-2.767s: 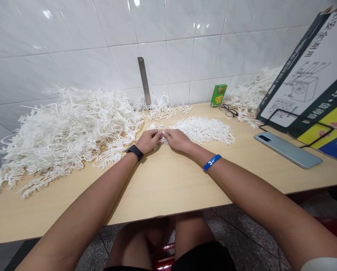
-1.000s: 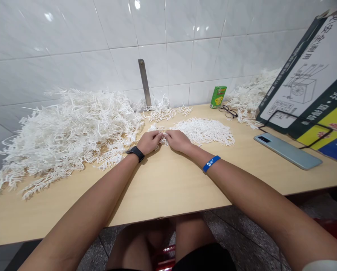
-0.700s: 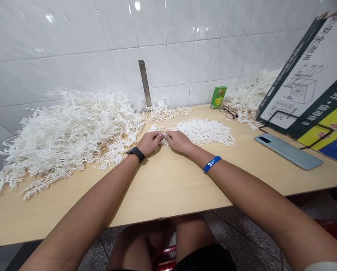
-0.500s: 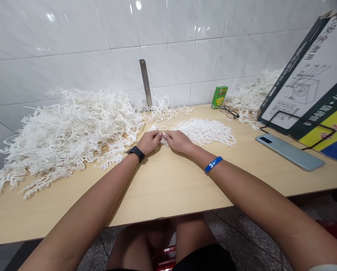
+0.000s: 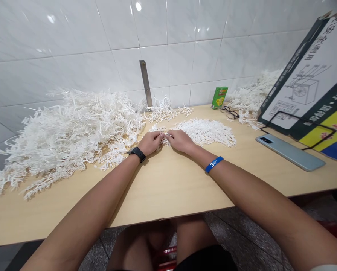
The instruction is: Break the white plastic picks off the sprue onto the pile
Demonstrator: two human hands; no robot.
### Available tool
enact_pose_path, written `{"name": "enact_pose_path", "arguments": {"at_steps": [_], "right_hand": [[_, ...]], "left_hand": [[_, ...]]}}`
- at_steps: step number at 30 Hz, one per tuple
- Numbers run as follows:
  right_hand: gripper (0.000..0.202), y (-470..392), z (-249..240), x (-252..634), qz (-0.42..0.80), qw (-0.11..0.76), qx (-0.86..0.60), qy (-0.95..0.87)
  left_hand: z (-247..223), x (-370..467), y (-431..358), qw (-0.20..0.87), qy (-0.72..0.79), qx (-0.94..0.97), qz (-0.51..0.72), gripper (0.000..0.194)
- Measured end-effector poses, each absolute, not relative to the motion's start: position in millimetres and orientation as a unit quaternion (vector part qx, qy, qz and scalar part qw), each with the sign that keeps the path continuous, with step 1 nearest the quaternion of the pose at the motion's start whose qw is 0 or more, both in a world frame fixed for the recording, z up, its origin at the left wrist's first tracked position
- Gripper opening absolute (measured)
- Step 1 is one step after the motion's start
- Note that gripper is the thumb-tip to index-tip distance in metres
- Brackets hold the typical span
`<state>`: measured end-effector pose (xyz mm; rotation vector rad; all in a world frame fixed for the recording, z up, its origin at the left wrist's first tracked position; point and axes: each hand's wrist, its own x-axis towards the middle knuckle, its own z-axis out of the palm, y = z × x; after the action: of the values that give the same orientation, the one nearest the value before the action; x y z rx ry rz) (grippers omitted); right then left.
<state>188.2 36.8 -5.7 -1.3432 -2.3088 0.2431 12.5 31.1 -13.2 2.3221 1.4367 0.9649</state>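
Note:
My left hand [image 5: 151, 142] and my right hand [image 5: 180, 140] meet over the middle of the table, thumbs and fingers pinched close together. Between the fingertips is a small white branched plastic piece, mostly hidden by the fingers. Just behind and right of my right hand spreads a flat pile of short white pieces [image 5: 206, 131]. To the left of my left hand rises a large tangled heap of white branched plastic strands [image 5: 83, 124]. A smaller clump of strands [image 5: 164, 109] lies beyond my hands, near the wall.
A metal bracket [image 5: 145, 82] stands against the tiled wall. At the right are a green carton [image 5: 219, 98], glasses [image 5: 229, 111], more white strands [image 5: 250, 101], a phone [image 5: 291, 153] and a large printed cardboard box [image 5: 312, 86]. The wooden table [image 5: 168, 188] ends before my knees.
My left hand has shifted very slightly right, and the right fingertips have parted a little from the left ones. The piles look the same.

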Motion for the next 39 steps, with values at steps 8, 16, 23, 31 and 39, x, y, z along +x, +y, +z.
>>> {"name": "enact_pose_path", "arguments": {"at_steps": [8, 16, 23, 31, 39], "right_hand": [[0.037, 37.3, -6.3, 187.6, 0.099, 0.238, -0.486, -0.835], [0.034, 39.5, -7.5, 188.4, 0.128, 0.250, -0.442, -0.852], [0.034, 41.9, -10.1, 188.6, 0.150, 0.247, -0.418, -0.861], [0.036, 44.7, -11.9, 187.7, 0.135, 0.243, -0.450, -0.849], [0.035, 42.2, -10.5, 187.0, 0.144, 0.234, -0.427, -0.862]], "left_hand": [[-12.9, 12.3, 31.4, 0.123, 0.494, 0.795, 0.328, 0.040], [-11.5, 12.6, 29.9, 0.124, 0.497, 0.794, 0.329, 0.041], [-10.9, 12.4, 29.4, 0.121, 0.493, 0.796, 0.329, 0.040], [-11.0, 12.5, 29.4, 0.127, 0.491, 0.796, 0.332, 0.039], [-12.1, 11.0, 31.2, 0.125, 0.494, 0.790, 0.340, 0.038]]}}
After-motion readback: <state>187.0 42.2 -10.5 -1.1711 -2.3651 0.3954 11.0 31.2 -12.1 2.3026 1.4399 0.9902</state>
